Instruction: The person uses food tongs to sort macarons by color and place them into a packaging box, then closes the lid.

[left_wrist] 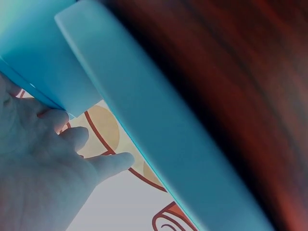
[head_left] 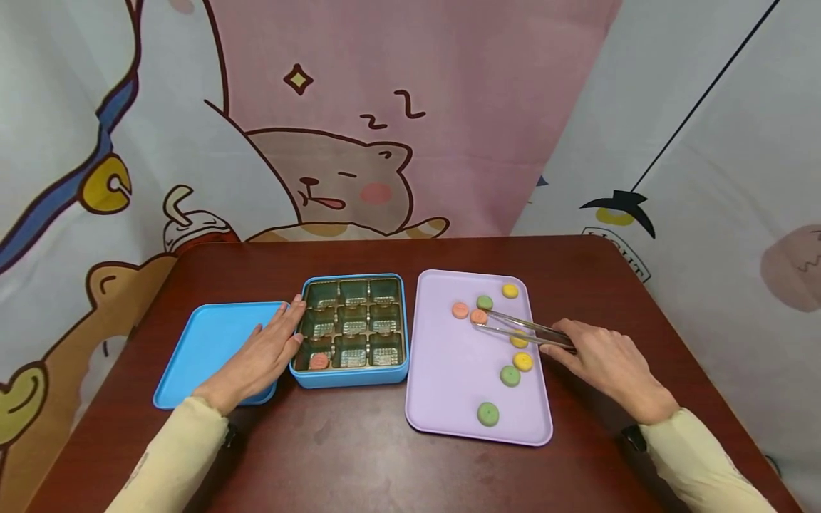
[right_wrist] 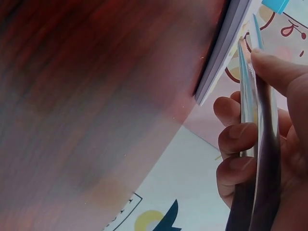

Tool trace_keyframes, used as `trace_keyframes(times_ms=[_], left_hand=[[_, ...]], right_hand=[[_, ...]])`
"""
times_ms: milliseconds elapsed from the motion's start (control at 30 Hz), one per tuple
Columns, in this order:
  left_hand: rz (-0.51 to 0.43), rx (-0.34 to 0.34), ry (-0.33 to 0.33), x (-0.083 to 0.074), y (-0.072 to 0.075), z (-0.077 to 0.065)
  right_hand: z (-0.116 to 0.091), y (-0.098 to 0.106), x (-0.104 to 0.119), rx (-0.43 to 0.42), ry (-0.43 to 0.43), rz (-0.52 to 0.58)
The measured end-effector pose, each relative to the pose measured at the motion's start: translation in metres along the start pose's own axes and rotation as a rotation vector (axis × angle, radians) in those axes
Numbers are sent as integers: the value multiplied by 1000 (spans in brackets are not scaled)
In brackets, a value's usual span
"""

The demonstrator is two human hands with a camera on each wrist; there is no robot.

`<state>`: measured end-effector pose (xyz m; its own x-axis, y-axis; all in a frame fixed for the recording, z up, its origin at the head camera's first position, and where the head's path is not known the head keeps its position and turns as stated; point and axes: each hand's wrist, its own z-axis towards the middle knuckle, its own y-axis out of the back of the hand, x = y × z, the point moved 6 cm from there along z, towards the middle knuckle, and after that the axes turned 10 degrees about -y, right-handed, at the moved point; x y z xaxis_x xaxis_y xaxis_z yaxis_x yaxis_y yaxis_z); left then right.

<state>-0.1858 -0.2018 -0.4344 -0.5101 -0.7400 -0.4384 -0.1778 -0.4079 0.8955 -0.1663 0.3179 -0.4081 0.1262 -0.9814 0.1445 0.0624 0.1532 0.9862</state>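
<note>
My right hand (head_left: 606,360) grips metal tongs (head_left: 539,333), its fingers curled round both arms in the right wrist view. The tong tips lie on either side of a small round orange sweet (head_left: 479,316) on the lilac tray (head_left: 449,385). Beside that sweet are a second orange one (head_left: 460,310) and a green one (head_left: 484,303). My left hand (head_left: 263,353), fingers straight, rests against the left side of a blue box (head_left: 359,376). Inside the box is a gold insert with several compartments; an orange sweet (head_left: 318,361) sits in the front left one.
A flat blue lid (head_left: 212,349) lies left of the box, partly under my left forearm. Several yellow sweets (head_left: 522,362) and green sweets (head_left: 488,414) are spread along the tray's right half. A printed cloth (head_left: 481,142) hangs behind the brown table (head_left: 346,449).
</note>
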Motion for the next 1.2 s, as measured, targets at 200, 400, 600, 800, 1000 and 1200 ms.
trace_keyframes(times_ms=[200,400,600,800,1000,1200], left_hand=[[2,3,5,-1,1,0],[5,2,2,1,0,-1],[9,6,5,2,-2,0],[19,4,11,1,-2,1],[24,7,14,1,-2,2],[23,6,16,-1,0,0]], right_hand=[[-1,-1,0,-1,0,8],[-2,-3,0,8,-2,12],[-4,-1,-1,5,-19,29],[-6,7,6,-25,-12,42],[-7,19,21,-69,17,64],[-7,26,44,-118,74,91]])
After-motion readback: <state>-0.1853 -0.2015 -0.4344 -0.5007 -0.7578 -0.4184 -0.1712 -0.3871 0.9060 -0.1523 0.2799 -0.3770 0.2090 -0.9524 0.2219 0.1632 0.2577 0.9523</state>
